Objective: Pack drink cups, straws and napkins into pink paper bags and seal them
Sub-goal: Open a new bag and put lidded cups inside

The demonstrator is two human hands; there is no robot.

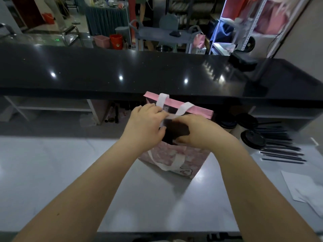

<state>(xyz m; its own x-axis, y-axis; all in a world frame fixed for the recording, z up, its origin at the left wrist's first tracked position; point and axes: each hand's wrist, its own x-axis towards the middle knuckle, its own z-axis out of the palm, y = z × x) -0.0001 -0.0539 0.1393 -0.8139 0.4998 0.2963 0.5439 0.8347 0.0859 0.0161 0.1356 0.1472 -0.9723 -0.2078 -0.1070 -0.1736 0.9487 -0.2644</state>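
I see the pink paper bag [176, 154] standing upright on the pale tabletop [52, 172], just in front of the raised black counter [122, 70]. Both of my hands sit at the bag's open mouth. My left hand [146, 126] is curled at the left side of the opening, its fingers closed around the white far handle [167, 105] where that strap comes down from the pink top fold. My right hand [201, 131] lies over the right side of the opening, fingers bent inward and thumb low against the near wall of the bag; I cannot tell exactly what it pinches, but it is closed on the bag's rim. The two hands are close together, almost touching, with a dark object [174, 130] between them inside the mouth; it is too blurred to identify. The near white handle [173, 163] hangs loose down the printed front face of the bag. To the right of the bag, well clear of my hands, stand cups with black lids [252, 137], and beside them lies a row of dark straws [283, 152]. White napkins [305, 191] lie on the tabletop at the far right, near my right forearm.
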